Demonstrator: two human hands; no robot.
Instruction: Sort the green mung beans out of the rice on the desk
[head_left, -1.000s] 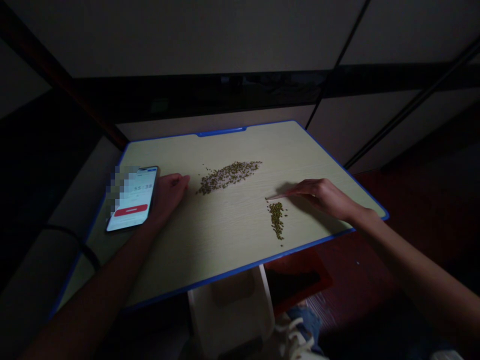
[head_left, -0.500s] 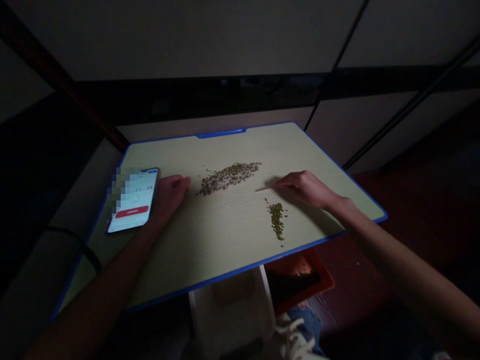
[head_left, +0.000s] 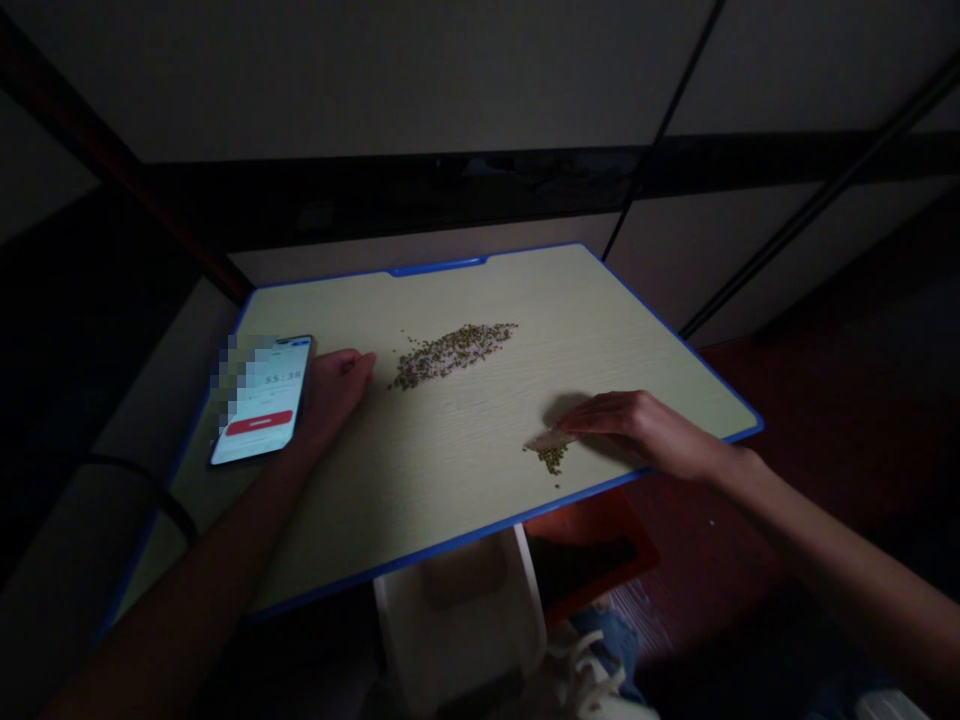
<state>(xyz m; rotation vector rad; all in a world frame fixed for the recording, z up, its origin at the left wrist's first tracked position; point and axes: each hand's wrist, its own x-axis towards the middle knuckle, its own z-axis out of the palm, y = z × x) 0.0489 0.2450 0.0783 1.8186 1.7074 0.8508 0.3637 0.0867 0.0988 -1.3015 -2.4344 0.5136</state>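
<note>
Phone (head_left: 262,405): screen lit, left of the big heap (head_left: 454,355), on tabletop (head_left: 420,470).
Left hand (head_left: 334,390): curled into a loose fist just left of the big heap, beside the phone; no held thing visible.
Big heap: brownish-green grains, loose spread; long axis slants from near-left to far-right; left hand is nearer, apart from it.
Pale strip (head_left: 546,440): right of the big heap and nearer the person, over the far end of the small heap (head_left: 553,462); contact with grains unclear.
Small heap: right of and nearer than the big heap; visible part narrows toward the person; right hand nearer, heap lies off its fingertips, to the left and nearside.
Right hand (head_left: 637,425): right of the big heap, fingers together, pinching the pale strip.
</note>
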